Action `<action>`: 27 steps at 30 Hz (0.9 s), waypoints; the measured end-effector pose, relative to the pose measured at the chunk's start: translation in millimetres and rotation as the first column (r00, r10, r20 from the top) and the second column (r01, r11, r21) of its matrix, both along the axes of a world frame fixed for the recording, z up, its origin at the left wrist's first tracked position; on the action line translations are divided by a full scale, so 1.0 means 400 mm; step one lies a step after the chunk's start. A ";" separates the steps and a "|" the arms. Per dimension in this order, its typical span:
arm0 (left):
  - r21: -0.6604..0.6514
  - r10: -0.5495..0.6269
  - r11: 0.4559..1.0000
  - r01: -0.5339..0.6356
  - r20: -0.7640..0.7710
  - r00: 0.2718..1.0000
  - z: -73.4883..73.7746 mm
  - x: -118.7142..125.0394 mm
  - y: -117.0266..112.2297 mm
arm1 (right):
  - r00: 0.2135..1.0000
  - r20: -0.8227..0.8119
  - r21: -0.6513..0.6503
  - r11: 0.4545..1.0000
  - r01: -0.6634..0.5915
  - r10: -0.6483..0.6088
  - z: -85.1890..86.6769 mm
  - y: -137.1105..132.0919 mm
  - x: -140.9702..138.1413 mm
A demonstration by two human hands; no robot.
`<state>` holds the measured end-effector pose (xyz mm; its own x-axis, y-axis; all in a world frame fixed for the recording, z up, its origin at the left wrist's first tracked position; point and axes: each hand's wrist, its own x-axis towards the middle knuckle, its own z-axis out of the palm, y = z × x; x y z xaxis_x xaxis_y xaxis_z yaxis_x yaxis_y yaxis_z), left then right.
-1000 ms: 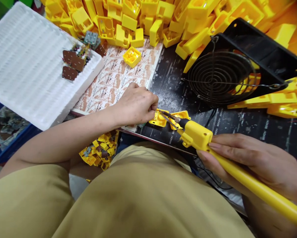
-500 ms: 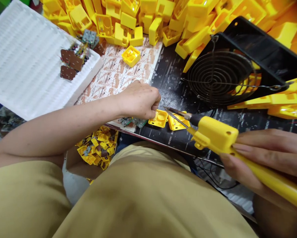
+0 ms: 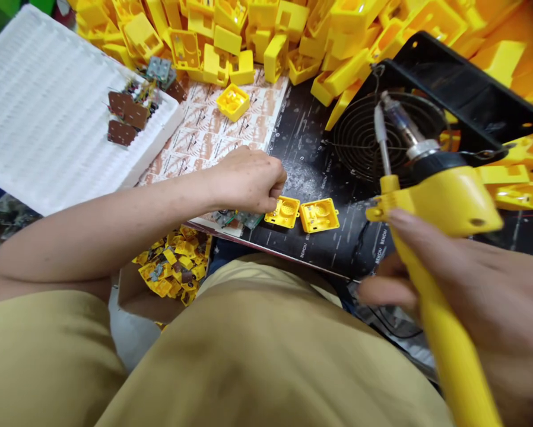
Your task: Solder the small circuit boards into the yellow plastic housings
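Note:
My left hand (image 3: 253, 178) is closed, its fingertips curled down and hidden at the edge of a small open yellow plastic casing (image 3: 285, 212). What those fingers pinch, if anything, does not show. A second open casing (image 3: 320, 216) lies right beside the first, with small metal parts inside. In my right hand (image 3: 484, 284) is a yellow-handled soldering iron (image 3: 449, 198), held up off the bench at the right. Its metal barrel and a thin feed tube point up and away, in front of the round fan grille (image 3: 382, 142). Green circuit boards (image 3: 248, 220) lie partly under my left wrist.
Yellow casings (image 3: 226, 40) are heaped along the back. A black fan frame (image 3: 462, 83) leans at the right. On the left, a white foam tray (image 3: 48, 107) bears brown circuit boards (image 3: 126, 112). One casing (image 3: 233, 102) sits alone mid-bench. Below the edge, a box holds yellow parts (image 3: 177, 261).
My right hand has swung the soldering iron's tip up and away from the two casings, toward the fan grille. My left hand stays at the left casing.

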<state>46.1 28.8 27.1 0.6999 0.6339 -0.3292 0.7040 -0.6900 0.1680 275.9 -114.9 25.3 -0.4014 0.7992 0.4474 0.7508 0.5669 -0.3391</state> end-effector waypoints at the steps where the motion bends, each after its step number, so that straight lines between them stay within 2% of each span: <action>1: -0.009 0.007 1.000 -0.007 0.000 1.000 0.004 -0.006 0.002 | 0.996 0.064 0.058 0.997 -0.058 0.055 -0.011 0.018 -0.006; 4: 0.023 0.045 0.999 -0.047 0.105 0.993 0.032 -0.049 0.010 | 0.970 0.179 0.198 0.959 -0.200 0.165 -0.047 0.070 -0.013; 6: 0.079 0.061 0.994 -0.081 0.230 0.971 0.048 -0.088 0.005 | 0.967 0.162 0.184 0.957 -0.225 0.197 -0.070 0.093 -0.012; 8: 0.107 0.025 0.992 -0.061 0.312 0.950 0.039 -0.116 -0.016 | 0.965 0.145 0.134 0.962 -0.237 0.217 -0.087 0.105 -0.011; 10: 0.134 -0.079 0.990 0.035 0.339 0.937 -0.004 -0.120 -0.050 | 0.964 0.124 0.081 0.966 -0.247 0.236 -0.102 0.112 -0.012; 12: 0.215 -0.200 0.967 0.135 0.319 0.926 -0.067 -0.111 -0.087 | 0.962 0.101 0.048 0.965 -0.258 0.252 -0.118 0.117 -0.017; 14: 0.294 -0.241 0.943 0.157 0.276 0.931 -0.114 -0.115 -0.118 | 0.959 0.086 0.028 0.962 -0.272 0.269 -0.132 0.122 -0.025; 15: 0.310 -0.240 0.939 0.153 0.267 0.933 -0.120 -0.129 -0.130 | 0.959 0.080 0.024 0.961 -0.275 0.272 -0.139 0.124 -0.030; 16: 0.299 -0.232 0.943 0.148 0.269 0.935 -0.111 -0.155 -0.139 | 0.960 0.074 0.026 0.962 -0.272 0.270 -0.144 0.125 -0.034; 17: 0.259 -0.221 0.954 0.150 0.274 0.936 -0.086 -0.189 -0.146 | 0.962 0.067 0.031 0.963 -0.266 0.264 -0.147 0.124 -0.039; 19: 0.098 -0.191 0.980 0.171 0.262 0.946 -0.005 -0.275 -0.156 | 0.971 0.054 0.052 0.970 -0.237 0.234 -0.150 0.118 -0.047; 21: -0.130 -0.183 0.970 0.206 0.168 0.969 0.083 -0.352 -0.152 | 0.978 0.052 0.088 0.975 -0.205 0.201 -0.150 0.109 -0.056; 22: -0.182 -0.197 0.959 0.216 0.117 0.973 0.115 -0.375 -0.141 | 0.981 0.056 0.107 0.976 -0.190 0.185 -0.150 0.105 -0.061; 23: -0.170 -0.170 0.969 0.182 0.081 0.982 0.133 -0.385 -0.121 | 0.984 0.062 0.125 0.976 -0.176 0.169 -0.150 0.103 -0.067; 24: -0.115 -0.114 0.986 0.121 0.064 0.991 0.135 -0.381 -0.092 | 0.985 0.066 0.139 0.976 -0.169 0.161 -0.150 0.102 -0.073; 25: -0.038 -0.030 0.999 0.033 0.057 0.998 0.123 -0.365 -0.054 | 0.985 0.069 0.147 0.975 -0.166 0.158 -0.151 0.102 -0.080; 27: 0.157 0.190 0.965 -0.210 0.133 0.973 0.066 -0.304 0.041 | 0.985 0.066 0.142 0.976 -0.165 0.157 -0.154 0.104 -0.091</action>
<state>-75.7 45.3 53.3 0.5804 0.8040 -0.1295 0.8130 -0.5627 0.1496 239.3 -73.2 -36.3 -0.5463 0.6494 0.5290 0.6606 0.7224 -0.2046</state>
